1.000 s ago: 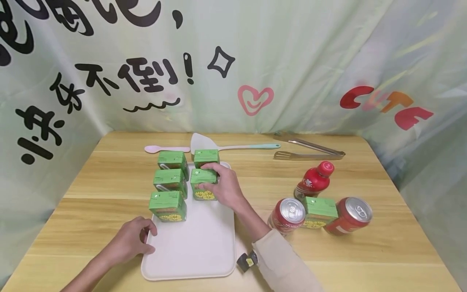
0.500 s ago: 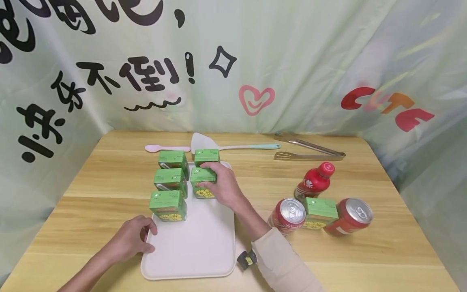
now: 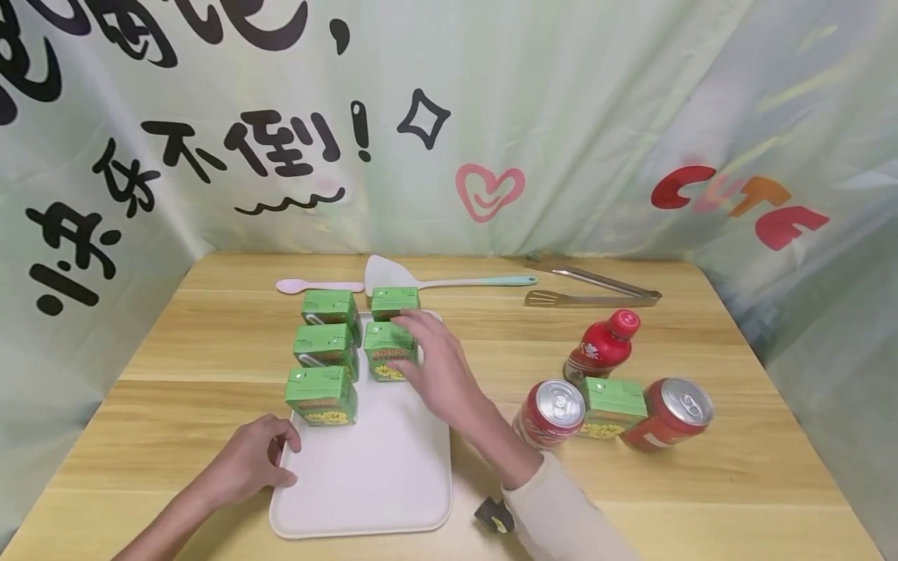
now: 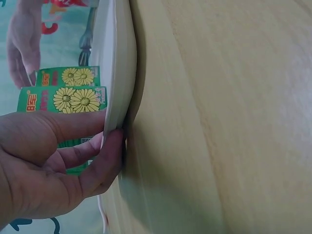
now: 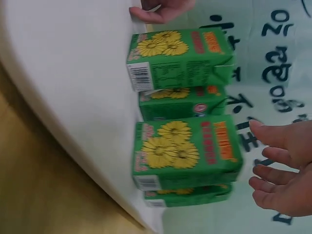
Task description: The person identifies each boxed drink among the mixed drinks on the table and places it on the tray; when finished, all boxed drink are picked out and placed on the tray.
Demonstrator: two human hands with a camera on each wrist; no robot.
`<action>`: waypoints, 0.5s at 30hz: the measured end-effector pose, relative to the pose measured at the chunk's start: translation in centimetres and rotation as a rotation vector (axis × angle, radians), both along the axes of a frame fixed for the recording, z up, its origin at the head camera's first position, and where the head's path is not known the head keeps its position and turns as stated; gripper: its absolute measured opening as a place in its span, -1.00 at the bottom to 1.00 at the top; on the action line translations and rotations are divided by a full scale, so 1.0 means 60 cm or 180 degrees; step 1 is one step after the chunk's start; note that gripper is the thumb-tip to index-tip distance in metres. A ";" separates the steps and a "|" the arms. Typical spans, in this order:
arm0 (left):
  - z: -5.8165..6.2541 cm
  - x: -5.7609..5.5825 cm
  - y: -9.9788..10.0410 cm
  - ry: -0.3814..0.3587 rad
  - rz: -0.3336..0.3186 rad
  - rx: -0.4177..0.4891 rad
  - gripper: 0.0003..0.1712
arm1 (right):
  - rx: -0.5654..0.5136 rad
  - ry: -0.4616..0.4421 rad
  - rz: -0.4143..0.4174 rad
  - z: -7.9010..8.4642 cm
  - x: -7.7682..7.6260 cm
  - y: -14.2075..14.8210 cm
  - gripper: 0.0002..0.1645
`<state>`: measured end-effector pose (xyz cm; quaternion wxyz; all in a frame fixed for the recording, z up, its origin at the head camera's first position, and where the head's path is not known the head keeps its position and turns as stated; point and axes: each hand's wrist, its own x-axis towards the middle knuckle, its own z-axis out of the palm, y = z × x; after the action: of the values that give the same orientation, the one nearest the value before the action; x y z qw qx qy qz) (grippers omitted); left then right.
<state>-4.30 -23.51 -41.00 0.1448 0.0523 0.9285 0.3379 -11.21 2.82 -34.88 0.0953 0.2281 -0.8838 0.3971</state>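
My left hand (image 3: 249, 460) pinches the left rim of a white tray (image 3: 372, 491); in the left wrist view, fingers and thumb lie on both sides of that rim. Green drink cartons with yellow flowers stand upright in two columns on the tray's far part. My right hand (image 3: 443, 378) is beside the front carton (image 3: 389, 351) of the right column. In the right wrist view, its spread fingers stand apart from that drink carton (image 5: 187, 153). The left column's front carton (image 3: 321, 396) is nearest my left hand. Another right-column carton (image 3: 395, 302) stands behind.
Two red cans (image 3: 554, 413), a red bottle (image 3: 603, 343) and another green drink carton (image 3: 610, 405) stand close together at the right. Along the back lie a pink spoon (image 3: 316, 287), a white spatula (image 3: 389, 274) and metal tongs (image 3: 596, 296). A curtain hangs behind.
My right hand has let go of the front right-column carton and moved slightly right, its fingers spreading. The carton stays on the tray. My left hand keeps its place on the rim.
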 end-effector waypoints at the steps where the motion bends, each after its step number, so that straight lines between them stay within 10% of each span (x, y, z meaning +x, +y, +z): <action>1: 0.000 0.000 0.000 0.0001 0.0001 0.0000 -0.57 | 0.0021 0.0054 0.0009 0.005 0.007 0.006 -0.37; 15: -0.001 0.001 0.001 0.0013 0.0004 -0.0003 -0.57 | 0.0115 -0.0079 0.0394 0.043 0.065 0.114 -0.32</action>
<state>-4.24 -23.44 -41.07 0.1426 0.0523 0.9290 0.3375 -7.32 9.68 -32.28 0.0554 0.2790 -0.8762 0.3890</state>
